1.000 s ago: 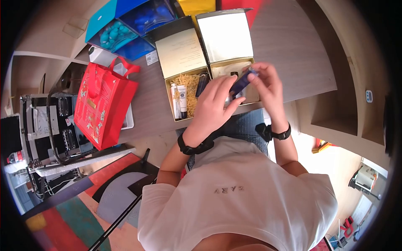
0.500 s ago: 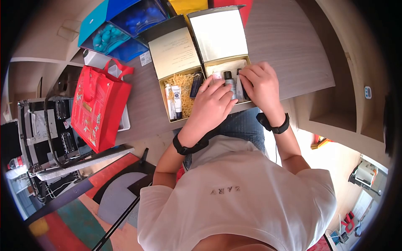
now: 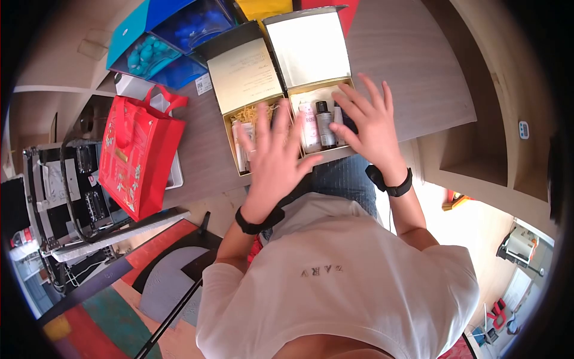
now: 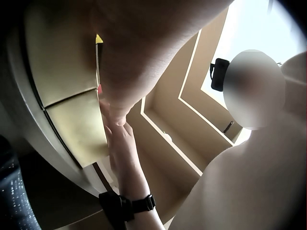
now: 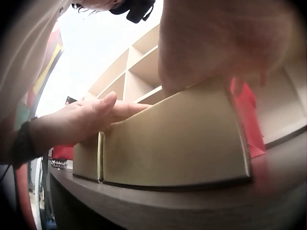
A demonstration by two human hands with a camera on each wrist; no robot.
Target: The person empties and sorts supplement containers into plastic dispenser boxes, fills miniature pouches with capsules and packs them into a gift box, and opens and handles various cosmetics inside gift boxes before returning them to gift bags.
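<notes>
My left hand point(image 3: 272, 152), fingers spread and blurred, hovers over the left gift box point(image 3: 241, 173), covering much of it. White tubes point(image 3: 242, 146) and yellow shredded paper point(image 3: 244, 112) show past the fingers. My right hand point(image 3: 373, 128) is spread above the right side of the right gift box point(image 3: 326, 157), holding nothing. Inside that box stand a pink-and-white bottle point(image 3: 310, 127), a grey bottle point(image 3: 325, 125) with a black cap and a slim tube point(image 3: 338, 119). A dark blue item point(image 3: 349, 123) lies partly hidden under the right hand.
Both lids stand raised, the right lid point(image 3: 306, 51) with a white inside. To the left is a red gift bag point(image 3: 140, 155). Blue boxes point(image 3: 161, 45) and a yellow bag point(image 3: 263, 8) stand behind. Shelving point(image 3: 478, 149) borders the right of the table point(image 3: 412, 72).
The dark blue item has gone from my right hand down into the right box. Both hands have since lifted and spread; the left has moved leftward over the left box.
</notes>
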